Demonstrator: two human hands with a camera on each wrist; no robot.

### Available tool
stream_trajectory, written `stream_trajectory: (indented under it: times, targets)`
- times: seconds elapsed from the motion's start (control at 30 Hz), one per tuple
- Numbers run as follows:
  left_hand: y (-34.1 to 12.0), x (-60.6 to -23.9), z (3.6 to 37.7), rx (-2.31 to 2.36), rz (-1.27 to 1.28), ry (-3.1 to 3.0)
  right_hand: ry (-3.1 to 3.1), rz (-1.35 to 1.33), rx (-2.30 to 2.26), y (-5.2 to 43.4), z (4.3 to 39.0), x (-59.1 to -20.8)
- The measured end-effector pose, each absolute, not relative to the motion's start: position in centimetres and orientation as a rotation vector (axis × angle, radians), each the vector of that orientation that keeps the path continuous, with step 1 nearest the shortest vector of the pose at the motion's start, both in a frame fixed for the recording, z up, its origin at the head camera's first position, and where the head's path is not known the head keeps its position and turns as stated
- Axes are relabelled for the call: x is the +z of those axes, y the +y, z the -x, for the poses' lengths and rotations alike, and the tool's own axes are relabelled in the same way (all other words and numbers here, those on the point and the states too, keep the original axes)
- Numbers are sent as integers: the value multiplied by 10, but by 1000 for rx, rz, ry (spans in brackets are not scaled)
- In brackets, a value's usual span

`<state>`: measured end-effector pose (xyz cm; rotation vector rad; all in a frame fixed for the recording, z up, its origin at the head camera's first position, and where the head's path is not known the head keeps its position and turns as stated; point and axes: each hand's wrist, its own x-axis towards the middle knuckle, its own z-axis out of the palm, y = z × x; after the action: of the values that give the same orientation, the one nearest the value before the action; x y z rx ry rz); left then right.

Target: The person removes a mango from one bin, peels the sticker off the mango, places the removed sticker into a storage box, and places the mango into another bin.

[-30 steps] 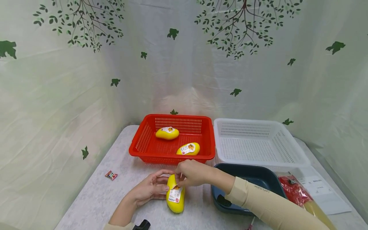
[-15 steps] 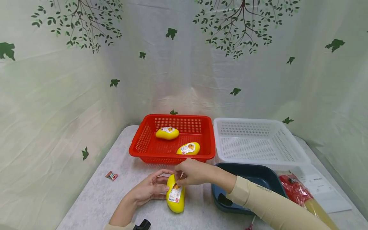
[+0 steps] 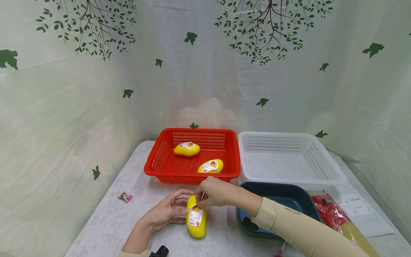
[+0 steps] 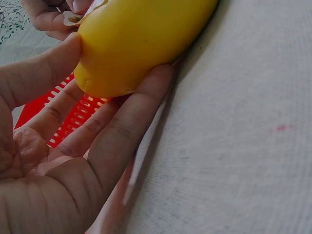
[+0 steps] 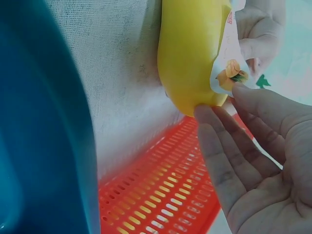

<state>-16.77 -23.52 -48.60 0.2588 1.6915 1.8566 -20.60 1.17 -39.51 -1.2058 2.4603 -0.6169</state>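
At six o'clock from red slotted basket [image 3: 174, 176], on counter [image 3: 106, 221], mango [image 3: 197, 232]: your left hand [image 3: 167, 210] grips it, right hand [image 3: 215, 192] pinches sticker's [image 3: 195, 216] lifted end. Sticking or peeling, unclear; next likely needs steady mango.

yellow fruit [image 3: 197, 231], red basket [image 3: 179, 177]

Left grip [image 4: 73, 170] on the fruit [image 4: 141, 44], right grip [image 4: 44, 14] at its curled label [image 4: 73, 18].
The left thumb presses one side of the smooth yellow end while a long finger reaches along the other, its tip between fruit and desk [image 4: 243, 112]. The red basket [image 4: 80, 114] shows through gaps between the fingers, a leafy curtain [image 4: 12, 24] fills the top left corner, and the desk bears a faint pink mark [image 4: 282, 127].
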Motion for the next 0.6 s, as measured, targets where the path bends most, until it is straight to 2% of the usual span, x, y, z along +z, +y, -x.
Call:
stream_trajectory:
  times: [0.6]
  targets:
    - [-235, -488, 168, 1859, -236, 1692, 2391, 1239, -573, 17, 205, -395]
